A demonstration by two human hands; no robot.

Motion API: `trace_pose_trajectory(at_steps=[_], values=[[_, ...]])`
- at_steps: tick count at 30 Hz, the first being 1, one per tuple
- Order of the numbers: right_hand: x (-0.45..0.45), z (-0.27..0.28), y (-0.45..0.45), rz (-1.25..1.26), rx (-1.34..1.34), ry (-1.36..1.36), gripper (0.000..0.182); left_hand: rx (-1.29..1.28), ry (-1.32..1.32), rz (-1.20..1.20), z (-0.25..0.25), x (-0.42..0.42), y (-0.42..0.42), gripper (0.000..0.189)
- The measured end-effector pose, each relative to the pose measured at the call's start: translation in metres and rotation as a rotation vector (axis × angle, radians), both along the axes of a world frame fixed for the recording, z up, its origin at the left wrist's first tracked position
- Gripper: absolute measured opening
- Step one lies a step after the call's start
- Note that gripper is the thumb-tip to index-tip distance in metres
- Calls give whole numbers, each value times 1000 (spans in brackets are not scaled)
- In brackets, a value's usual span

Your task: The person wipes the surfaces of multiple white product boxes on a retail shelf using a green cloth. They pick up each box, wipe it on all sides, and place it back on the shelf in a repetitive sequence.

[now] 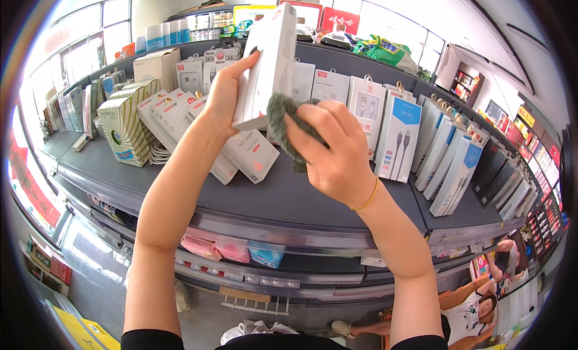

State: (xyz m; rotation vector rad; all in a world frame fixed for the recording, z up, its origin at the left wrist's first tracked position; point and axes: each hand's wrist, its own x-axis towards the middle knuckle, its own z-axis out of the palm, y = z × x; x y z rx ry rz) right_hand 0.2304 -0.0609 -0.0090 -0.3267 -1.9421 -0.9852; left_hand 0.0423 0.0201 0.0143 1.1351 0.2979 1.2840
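My left hand (226,94) grips a white cardboard box (271,61), tilted and held up above the dark grey shelf (289,201). In my right hand (336,151) is a bunched grey-green cloth (286,124), which is against the lower right edge of the box. Behind and below the box lean several white packages, among them a charger box (253,155) lying aslant on the shelf. To the right of my right hand stands a data cable box (398,137) with a blue top. The held box hides part of the back row.
A green-and-white striped box (124,128) and a coiled white cable (160,152) are at the left. More cable boxes (456,174) line the right side. Packs in pink wrap (232,250) sit on the lower shelf. Another person (469,314) reclines at the lower right.
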Motion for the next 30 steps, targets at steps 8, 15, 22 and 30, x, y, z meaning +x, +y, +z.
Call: trace_pose_trajectory(at_steps=[8,15,22,30], values=[[5,2,6,-154,18,151,39,-11,-28,99,6,6,-14,40],[14,-1,12,-211,-160,195,48,142,-156,-410,0,7,-11,68],[8,-9,14,-360,-107,66,41,208,14,-135,-6,18,-14,75],[-7,-16,3,-359,-5,8,40,187,216,15,-6,22,-29,75]])
